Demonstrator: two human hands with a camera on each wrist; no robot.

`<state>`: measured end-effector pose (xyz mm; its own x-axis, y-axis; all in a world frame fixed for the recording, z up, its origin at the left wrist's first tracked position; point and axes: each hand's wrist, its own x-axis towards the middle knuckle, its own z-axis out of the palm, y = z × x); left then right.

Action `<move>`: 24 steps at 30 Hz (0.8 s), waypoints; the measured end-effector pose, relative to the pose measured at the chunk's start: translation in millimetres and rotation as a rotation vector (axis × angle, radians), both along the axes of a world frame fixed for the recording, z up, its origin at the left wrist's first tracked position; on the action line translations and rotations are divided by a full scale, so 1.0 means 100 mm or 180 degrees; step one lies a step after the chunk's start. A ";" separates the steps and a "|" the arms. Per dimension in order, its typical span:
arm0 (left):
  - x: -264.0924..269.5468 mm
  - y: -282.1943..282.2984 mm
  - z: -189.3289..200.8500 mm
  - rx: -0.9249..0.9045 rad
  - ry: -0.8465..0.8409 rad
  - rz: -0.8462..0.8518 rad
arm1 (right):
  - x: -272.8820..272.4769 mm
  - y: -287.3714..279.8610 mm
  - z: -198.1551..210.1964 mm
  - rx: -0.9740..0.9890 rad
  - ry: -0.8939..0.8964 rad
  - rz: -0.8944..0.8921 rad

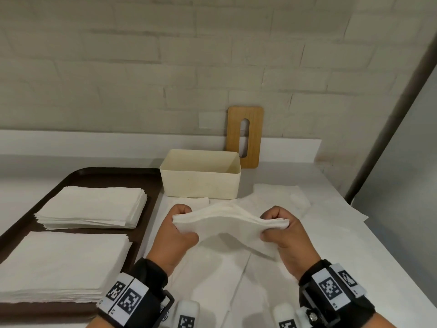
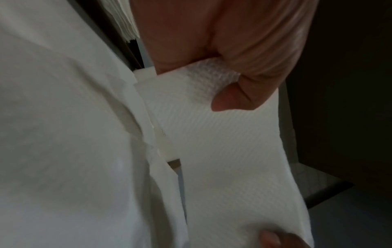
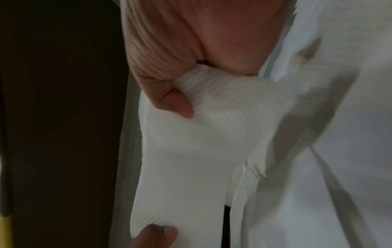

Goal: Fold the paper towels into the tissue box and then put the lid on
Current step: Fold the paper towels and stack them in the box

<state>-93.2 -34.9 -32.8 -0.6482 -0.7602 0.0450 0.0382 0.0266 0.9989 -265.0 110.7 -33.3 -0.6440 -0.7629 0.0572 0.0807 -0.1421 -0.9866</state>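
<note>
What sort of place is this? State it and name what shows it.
Probably a kitchen or café service counter: a white counter against a whitewashed brick wall, a dark serving tray stacked with paper towels, and an open tissue box being refilled.

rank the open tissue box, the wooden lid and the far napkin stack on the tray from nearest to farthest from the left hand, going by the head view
1. Open tissue box: just beyond the left hand, slightly to its right.
2. Far napkin stack: on the dark tray, off to the left; only a little farther than the box.
3. Wooden lid: leaning on the wall behind the box, clearly farthest.
</note>
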 end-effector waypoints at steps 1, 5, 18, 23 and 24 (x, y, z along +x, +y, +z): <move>0.01 0.00 0.00 -0.0008 0.0012 -0.0017 | 0.00 0.01 0.01 -0.0043 0.0032 0.0071; 0.03 -0.03 -0.13 0.0016 -0.0217 -0.0032 | -0.02 -0.01 -0.14 0.0222 0.0010 0.0052; 0.03 0.08 0.56 -0.1417 0.0086 -0.0269 | 0.18 -0.17 0.61 0.0875 0.2682 0.0579; -0.04 0.13 0.51 -0.0300 0.1027 0.0248 | 0.33 -0.30 0.58 -0.0068 0.0983 0.0457; -0.06 0.14 0.43 -0.0193 0.0883 0.0202 | 0.36 -0.32 0.54 -0.0183 0.0865 0.0385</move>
